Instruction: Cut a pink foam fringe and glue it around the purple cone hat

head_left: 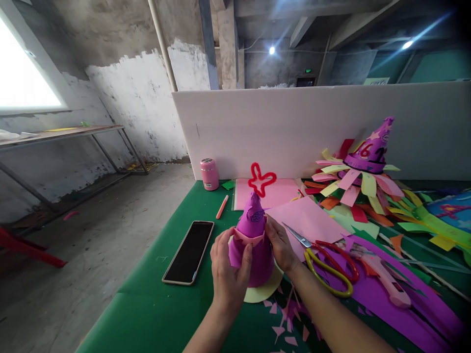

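A purple paper cone hat (253, 260) stands upright on a pale yellow round base (262, 293) at the near middle of the table. A red fuzzy pipe cleaner (262, 179), bent into loops, rises from its tip. Around the cone's middle runs a pink paper strip (253, 240) with a jagged edge. My left hand (230, 267) grips the strip against the cone, thumb in front and fingers at the left side. On the right side, my right hand (280, 242) has its fingers closed at the strip's other end; its fingertips are partly hidden.
Left of the hat lies a phone (189, 252), with an orange marker (222, 207) and pink bottle (209, 174) beyond. Scissors (327, 267), a hot glue gun (386, 282) and purple sheet (412, 314) lie right. A decorated hat (370, 149) stands behind, before a white board (257, 132).
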A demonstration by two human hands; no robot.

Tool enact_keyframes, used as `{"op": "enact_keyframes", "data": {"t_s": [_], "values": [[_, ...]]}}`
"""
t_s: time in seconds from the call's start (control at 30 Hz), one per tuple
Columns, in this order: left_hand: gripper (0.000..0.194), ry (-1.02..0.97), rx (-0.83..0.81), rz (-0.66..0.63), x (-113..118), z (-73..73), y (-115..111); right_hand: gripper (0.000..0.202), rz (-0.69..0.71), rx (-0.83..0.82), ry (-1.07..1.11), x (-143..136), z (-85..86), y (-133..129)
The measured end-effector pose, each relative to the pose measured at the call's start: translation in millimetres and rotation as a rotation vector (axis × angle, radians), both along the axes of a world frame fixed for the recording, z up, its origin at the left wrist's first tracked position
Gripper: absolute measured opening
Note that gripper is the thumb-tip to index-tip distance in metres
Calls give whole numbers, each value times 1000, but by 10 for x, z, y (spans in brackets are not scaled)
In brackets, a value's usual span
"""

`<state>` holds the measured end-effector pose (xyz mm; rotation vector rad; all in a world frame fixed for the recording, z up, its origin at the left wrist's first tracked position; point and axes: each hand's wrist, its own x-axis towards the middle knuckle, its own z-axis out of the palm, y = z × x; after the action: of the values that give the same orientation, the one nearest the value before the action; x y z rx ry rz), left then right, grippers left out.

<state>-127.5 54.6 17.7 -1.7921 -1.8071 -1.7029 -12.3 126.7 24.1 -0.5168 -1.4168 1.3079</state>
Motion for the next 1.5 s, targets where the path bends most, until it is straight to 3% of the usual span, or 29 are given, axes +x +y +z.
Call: {"op": "enact_keyframes", "data": {"t_s": [0.4, 0.63, 0.7, 0.8, 0.9, 1.1, 1.23, 1.27, 1.33, 1.43, 1.5], "values": [[58, -89, -135, -73, -23, -61, -85, 28, -179, -183, 206, 130, -88, 75], [90, -148, -195, -18, 139, 216, 123, 37, -333, -333, 341, 702, -45, -43], [85, -168, -257, -1, 175, 295, 209, 35, -355, -369, 370, 891, -10, -144], [55, -143, -267, -63, 155, 338, 295, 32, -368, -421, 400, 1116, 30, -308], [51, -135, -202, -6, 72, 316, 348, 28, -398, -480, 446, 1253, 27, -439], [57, -128, -172, 130, -44, 322, 519, 19, -251, -654, 512, 1278, -12, -601], [85, 6, 24, 206, 56, 352, 349, 18, -122, -791, 540, 1221, -33, -673], [80, 50, 114, 164, 113, 344, 239, 19, -88, -832, 545, 1203, -39, -691], [58, 62, 142, -39, 262, 303, -16, 22, -17, -934, 577, 1155, -47, -736], [47, -35, -74, -330, 504, 221, -339, 27, 92, -1071, 633, 1048, -63, -822], [42, -196, -226, -382, 626, 190, -445, 26, 152, -1096, 636, 965, -84, -878]]}}
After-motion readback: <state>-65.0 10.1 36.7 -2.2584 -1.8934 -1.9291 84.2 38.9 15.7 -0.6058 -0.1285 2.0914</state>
